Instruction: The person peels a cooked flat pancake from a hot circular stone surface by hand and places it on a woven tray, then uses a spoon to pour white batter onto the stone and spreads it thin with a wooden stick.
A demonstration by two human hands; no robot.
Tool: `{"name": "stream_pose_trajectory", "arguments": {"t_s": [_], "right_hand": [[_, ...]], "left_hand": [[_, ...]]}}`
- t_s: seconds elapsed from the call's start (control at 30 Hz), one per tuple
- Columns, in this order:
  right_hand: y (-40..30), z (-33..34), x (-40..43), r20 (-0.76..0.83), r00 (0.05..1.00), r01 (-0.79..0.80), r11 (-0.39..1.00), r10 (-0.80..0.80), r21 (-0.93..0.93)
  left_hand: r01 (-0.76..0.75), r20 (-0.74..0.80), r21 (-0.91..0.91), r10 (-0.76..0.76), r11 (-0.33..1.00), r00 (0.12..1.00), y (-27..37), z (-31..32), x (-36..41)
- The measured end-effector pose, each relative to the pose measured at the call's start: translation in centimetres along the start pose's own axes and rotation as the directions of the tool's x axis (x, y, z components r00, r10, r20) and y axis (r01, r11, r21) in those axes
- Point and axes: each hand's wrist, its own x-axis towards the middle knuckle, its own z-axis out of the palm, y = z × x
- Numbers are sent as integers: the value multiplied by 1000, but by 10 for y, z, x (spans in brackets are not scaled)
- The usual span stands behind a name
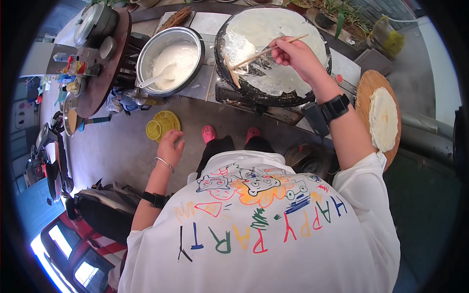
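Observation:
My right hand [291,55] grips the stick of a wooden T-shaped batter spreader [232,71] over a round black griddle [256,99]. The spreader's crossbar rests near the griddle's left edge. Pale batter [238,45] lies thick beside it, and a thin sheet covers much of the surface, with dark bare patches in the middle. My left hand [171,148] hangs in the air with fingers apart, holding nothing, above the floor. Left of the griddle stands a metal pot [141,62] of white batter [183,60], a white ladle [159,77] leaning in it.
On a round board [361,95] at right lies a stack of thin pancakes [383,119]. A straw brush [177,18] sits behind the pot. The brown round table [104,73] at left bears a lidded cooker [93,27] and bottles. A yellow plastic object [163,125] is on the floor.

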Motion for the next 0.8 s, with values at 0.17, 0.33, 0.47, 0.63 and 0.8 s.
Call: {"name": "stream_pose_trajectory", "arguments": {"t_s": [0.17,0.33,0.47,0.63,0.8], "right_hand": [[-6,-3,8,-36,999,29,982,-22,186],[-5,-9,7,-101,994,72,963,-47,260],[3,-11,0,-165,986,42,963,3,266],[4,-14,-8,-122,992,16,968,15,249],[-2,-25,-25,-158,986,10,939,48,344]], "left_hand": [[59,29,-48,-58,997,998,-5,2,-7],[37,44,-133,-31,990,999,-5,7,-8],[104,150,-156,-80,982,985,37,-6,12],[-535,3,-189,545,824,839,131,-7,72],[-699,6,-2,699,715,715,202,15,121]]}}
